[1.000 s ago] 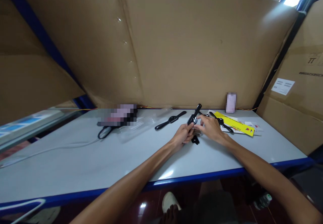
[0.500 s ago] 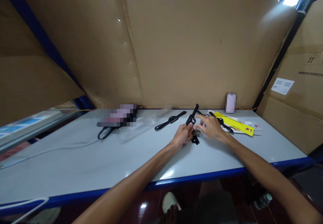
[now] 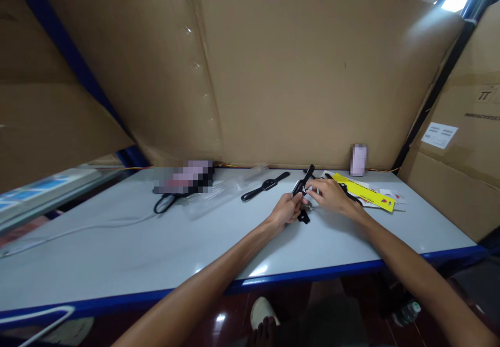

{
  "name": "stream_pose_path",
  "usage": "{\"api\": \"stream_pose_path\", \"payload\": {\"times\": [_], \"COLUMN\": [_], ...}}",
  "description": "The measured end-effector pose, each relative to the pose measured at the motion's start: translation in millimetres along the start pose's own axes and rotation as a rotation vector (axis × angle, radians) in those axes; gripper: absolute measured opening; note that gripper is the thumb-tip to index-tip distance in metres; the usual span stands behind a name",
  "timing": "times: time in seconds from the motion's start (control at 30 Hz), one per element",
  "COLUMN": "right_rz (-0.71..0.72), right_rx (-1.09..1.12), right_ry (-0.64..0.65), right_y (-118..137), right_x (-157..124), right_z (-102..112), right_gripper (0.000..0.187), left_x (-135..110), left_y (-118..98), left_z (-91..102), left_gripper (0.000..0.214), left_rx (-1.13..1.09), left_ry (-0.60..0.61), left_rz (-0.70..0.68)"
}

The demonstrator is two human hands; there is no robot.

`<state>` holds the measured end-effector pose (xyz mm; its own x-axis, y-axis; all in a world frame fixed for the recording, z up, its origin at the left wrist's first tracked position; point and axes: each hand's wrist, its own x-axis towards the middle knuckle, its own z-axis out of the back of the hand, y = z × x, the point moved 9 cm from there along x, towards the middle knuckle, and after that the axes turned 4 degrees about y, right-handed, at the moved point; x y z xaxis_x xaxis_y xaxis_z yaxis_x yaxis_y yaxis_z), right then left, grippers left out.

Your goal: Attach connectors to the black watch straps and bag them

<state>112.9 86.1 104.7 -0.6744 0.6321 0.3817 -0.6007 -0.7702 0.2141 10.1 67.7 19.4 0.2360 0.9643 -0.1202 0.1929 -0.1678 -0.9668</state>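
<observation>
My left hand (image 3: 287,209) is closed around a black spokeshave (image 3: 308,174), whose one handle points up and away from me. Thumb and fingertips of my right hand (image 3: 330,195) are pinched together at the middle of this tool; whatever small part is between them is hidden. Just below the hands, a small black metal plate (image 3: 303,217) lies on the table. Another black spokeshave (image 3: 269,184) rests flat to the left of my hands. Partly behind my right hand is a further black spokeshave (image 3: 353,197), beside a yellow card (image 3: 369,193).
Clear plastic packaging (image 3: 214,196) and a blurred dark item with a loop (image 3: 183,177) lie at the left on the white table (image 3: 136,258). A phone-like object (image 3: 358,159) leans at the back right. Cardboard (image 3: 273,76) walls the back; a white cable (image 3: 86,230) crosses the left side.
My right hand's thumb and fingers have closed in on the middle of the held spokeshave; before, they were spread. The held spokeshave has shifted slightly and tilts further right.
</observation>
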Motion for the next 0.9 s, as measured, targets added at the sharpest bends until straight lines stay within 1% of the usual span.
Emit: {"api": "stream_pose_path", "payload": {"times": [0.17,0.3,0.37,0.43,0.57,0.7,0.9], "right_rz": [0.047,0.041,0.018,0.012,0.052,0.078,0.073], "right_rx": [0.018,-0.014,-0.027,-0.011,0.086,0.116,0.113], "right_ry": [0.0,-0.001,-0.02,-0.027,-0.007,-0.027,-0.027], "right_y": [2,1,1,3,9,12,10], "right_x": [0,0,0,0,-1,-1,-1], "right_z": [-1,1,2,1,-4,-4,-3], "right_gripper": [0.035,0.019,0.015,0.02,0.03,0.03,0.032], "left_x": [2,4,4,3,3,4,4], "left_y": [2,4,5,4,3,4,4], "left_z": [1.0,0.7,0.2,0.2,1.9,4.1,2.5], "left_gripper": [0.035,0.036,0.037,0.037,0.038,0.037,0.038], "left_rx": [0.015,0.034,0.04,0.04,0.039,0.032,0.033], "left_ry": [0.006,0.004,0.006,0.007,0.012,0.005,0.011], "left_rz": [-0.012,-0.011,-0.009,-0.014,-0.024,-0.014,-0.02]}}
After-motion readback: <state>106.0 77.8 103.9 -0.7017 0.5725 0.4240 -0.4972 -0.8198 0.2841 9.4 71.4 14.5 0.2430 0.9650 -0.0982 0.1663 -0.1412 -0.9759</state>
